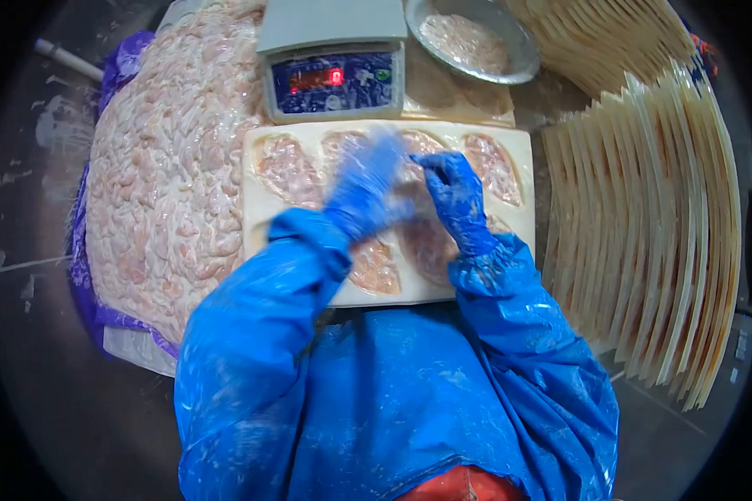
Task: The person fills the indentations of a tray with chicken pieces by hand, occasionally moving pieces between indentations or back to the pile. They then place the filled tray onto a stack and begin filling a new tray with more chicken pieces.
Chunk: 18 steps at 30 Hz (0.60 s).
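Note:
A white tray (523,209) with several oval hollows lies in front of me, and pale pink meat (287,169) fills the hollows that show. My left hand (369,179), in a blue glove, is over the tray's upper middle; motion smears its fingers. Just to its right is my right hand (454,190), also blue-gloved, with fingers closed in a pinch near an upper hollow. What the pinch holds, if anything, is too small to name. Both forearms cover parts of the tray's lower rows.
A large heap of raw meat (167,167) on purple sheeting is at the left. Behind the tray stand a scale (334,79) with a red display and a metal bowl (468,42). Stacked thin sheets (643,225) fill the right side.

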{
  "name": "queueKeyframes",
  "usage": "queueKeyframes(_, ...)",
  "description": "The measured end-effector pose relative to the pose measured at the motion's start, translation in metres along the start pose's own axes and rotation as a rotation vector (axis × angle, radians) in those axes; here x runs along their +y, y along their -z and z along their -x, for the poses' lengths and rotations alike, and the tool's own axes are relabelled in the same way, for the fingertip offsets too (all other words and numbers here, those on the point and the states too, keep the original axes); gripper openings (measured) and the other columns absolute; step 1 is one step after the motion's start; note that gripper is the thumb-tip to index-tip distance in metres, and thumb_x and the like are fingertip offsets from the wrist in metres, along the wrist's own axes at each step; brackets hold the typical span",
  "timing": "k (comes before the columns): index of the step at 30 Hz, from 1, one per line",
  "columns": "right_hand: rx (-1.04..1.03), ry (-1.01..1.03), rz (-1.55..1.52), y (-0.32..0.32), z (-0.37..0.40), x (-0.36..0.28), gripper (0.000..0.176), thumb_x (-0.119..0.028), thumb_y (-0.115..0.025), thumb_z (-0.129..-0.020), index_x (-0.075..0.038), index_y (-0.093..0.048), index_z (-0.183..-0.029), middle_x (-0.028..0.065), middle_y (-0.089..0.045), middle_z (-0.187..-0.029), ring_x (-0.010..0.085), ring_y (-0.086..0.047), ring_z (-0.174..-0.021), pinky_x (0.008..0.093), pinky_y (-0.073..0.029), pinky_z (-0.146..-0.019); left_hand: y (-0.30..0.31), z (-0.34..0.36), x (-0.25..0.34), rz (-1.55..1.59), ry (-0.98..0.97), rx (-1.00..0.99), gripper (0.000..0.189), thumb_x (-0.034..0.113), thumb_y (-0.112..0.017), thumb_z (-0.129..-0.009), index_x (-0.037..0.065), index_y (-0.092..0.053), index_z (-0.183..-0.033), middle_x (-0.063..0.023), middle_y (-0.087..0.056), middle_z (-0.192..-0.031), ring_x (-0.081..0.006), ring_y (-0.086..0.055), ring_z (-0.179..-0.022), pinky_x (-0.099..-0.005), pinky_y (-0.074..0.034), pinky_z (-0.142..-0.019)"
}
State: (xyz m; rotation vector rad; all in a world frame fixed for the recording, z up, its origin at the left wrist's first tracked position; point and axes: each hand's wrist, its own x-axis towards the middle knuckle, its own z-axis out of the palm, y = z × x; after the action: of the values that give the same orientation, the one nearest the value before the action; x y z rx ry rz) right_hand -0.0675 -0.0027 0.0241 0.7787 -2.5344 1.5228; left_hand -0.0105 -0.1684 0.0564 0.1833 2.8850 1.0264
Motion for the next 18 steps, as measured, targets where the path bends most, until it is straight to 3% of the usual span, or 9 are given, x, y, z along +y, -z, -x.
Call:
queueKeyframes(1,-0.061,-0.030,-0.023,0.006,0.006,0.006,0.019,-0.002,-0.060,-0.081,-0.009,-0.069,-0.097,0.0116,-0.062,-0.089,0.0251,-0.061,-0.082,0.0330,-0.049,-0.075,-0.016,-0.009,-0.002,0.011,-0.186,-0.268,0.087,0.041,-0.072,-0.073,0.005,-0.032,-0.142,-0.0216,-0.032,-0.144,-0.0369,-0.025,-0.137,-0.0455,-0.016,-0.113)
queueKeyframes(3,-0.135,-0.029,-0.026,0.022,0.009,0.007,0.017,-0.001,-0.059,-0.084,-0.005,-0.067,-0.098,0.0109,-0.064,-0.093,0.0212,-0.062,-0.086,0.0304,-0.049,-0.076,-0.047,-0.006,-0.028,-0.143,-0.403,-0.013,0.085,0.043,-0.069,-0.075,0.005,-0.033,-0.142,-0.0209,-0.031,-0.145,-0.0365,-0.024,-0.137,-0.0474,-0.014,-0.114)
queueKeyframes(6,-0.106,-0.135,-0.111,0.041,0.031,0.005,0.020,0.002,-0.057,-0.084,-0.005,-0.069,-0.098,0.0111,-0.065,-0.093,0.0208,-0.062,-0.085,0.0290,-0.048,-0.078,-0.018,-0.007,-0.069,-0.421,-0.109,0.271,0.089,0.053,-0.062,-0.077,0.003,-0.029,-0.143,-0.0201,-0.027,-0.148,-0.0341,-0.018,-0.141,-0.0505,-0.009,-0.114)
queueKeyframes(7,-0.153,-0.124,-0.009,0.047,0.037,0.008,0.021,0.001,-0.056,-0.085,-0.005,-0.069,-0.100,0.0101,-0.065,-0.093,0.0190,-0.061,-0.085,0.0283,-0.048,-0.077,-0.013,0.002,-0.062,-0.448,-0.121,0.294,0.089,0.053,-0.062,-0.077,0.003,-0.029,-0.143,-0.0201,-0.027,-0.148,-0.0341,-0.018,-0.141,-0.0505,-0.009,-0.114)
queueKeyframes(10,-0.218,-0.137,-0.092,0.051,0.033,-0.008,0.023,0.001,-0.057,-0.085,-0.005,-0.069,-0.103,0.0105,-0.064,-0.092,0.0200,-0.061,-0.088,0.0295,-0.048,-0.077,-0.004,0.023,-0.050,-0.346,-0.188,-0.091,0.089,0.053,-0.058,-0.081,0.000,-0.025,-0.144,-0.0202,-0.024,-0.149,-0.0356,-0.017,-0.140,-0.0493,-0.008,-0.114)
queueKeyframes(11,-0.248,-0.150,-0.117,0.051,0.029,-0.018,0.023,0.001,-0.057,-0.084,-0.005,-0.069,-0.103,0.0107,-0.063,-0.092,0.0203,-0.061,-0.089,0.0298,-0.048,-0.077,0.000,0.015,-0.049,-0.348,-0.177,-0.087,0.089,0.053,-0.058,-0.081,0.000,-0.025,-0.144,-0.0202,-0.024,-0.149,-0.0356,-0.017,-0.140,-0.0493,-0.008,-0.114)
queueKeyframes(13,-0.273,-0.126,-0.123,0.038,0.022,-0.021,0.023,0.001,-0.057,-0.084,-0.005,-0.069,-0.103,0.0115,-0.064,-0.094,0.0207,-0.061,-0.090,0.0303,-0.048,-0.079,0.016,-0.001,-0.038,-0.308,-0.097,0.314,0.088,0.053,-0.057,-0.082,-0.001,-0.025,-0.144,-0.0206,-0.023,-0.149,-0.0353,-0.015,-0.141,-0.0502,-0.005,-0.114)
queueKeyframes(14,-0.292,-0.126,-0.170,0.031,0.022,-0.021,0.023,0.001,-0.057,-0.084,-0.005,-0.068,-0.103,0.0112,-0.064,-0.095,0.0208,-0.061,-0.091,0.0304,-0.047,-0.081,-0.012,0.002,-0.058,-0.278,-0.080,0.088,0.086,0.052,-0.056,-0.084,-0.002,-0.025,-0.143,-0.0211,-0.024,-0.149,-0.0352,-0.015,-0.141,-0.0503,-0.003,-0.114)
queueKeyframes(18,-0.303,-0.140,-0.216,0.016,0.010,-0.024,0.019,-0.002,-0.060,-0.085,-0.003,-0.067,-0.102,0.0101,-0.064,-0.098,0.0215,-0.061,-0.094,0.0323,-0.048,-0.085,0.012,0.009,-0.048,-0.229,-0.096,0.251,0.081,0.050,-0.059,-0.082,0.001,-0.032,-0.141,-0.0198,-0.032,-0.146,-0.0346,-0.023,-0.138,-0.0498,-0.011,-0.113)
